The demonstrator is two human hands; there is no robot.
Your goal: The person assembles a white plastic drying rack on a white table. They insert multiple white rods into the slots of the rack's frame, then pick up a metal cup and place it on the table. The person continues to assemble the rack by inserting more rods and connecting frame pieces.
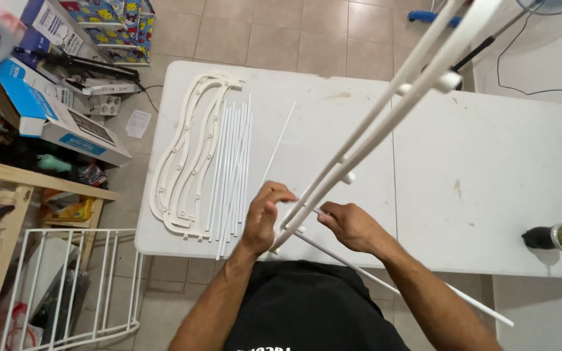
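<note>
A long white frame of two parallel plastic bars (pixel 385 110) rises from the table's near edge up toward the camera at the top right. My left hand (pixel 263 218) grips its lower end. My right hand (pixel 349 224) pinches a thin white rod (pixel 417 286) where it meets that lower end; the rod runs off over the table's front edge to the lower right. A bundle of several thin white rods (pixel 232 166) lies left of my hands, next to two wavy white side pieces (pixel 187 153). One loose rod (pixel 280 144) lies slanted beside the bundle.
The white folding table (pixel 489 182) holds a dark round item with a gold cap (pixel 554 237) at its right edge. Left on the floor are cardboard boxes (pixel 53 117), a wooden shelf (pixel 8 188) and a white wire rack (pixel 66 286). A black cable (pixel 521 84) lies at the far right.
</note>
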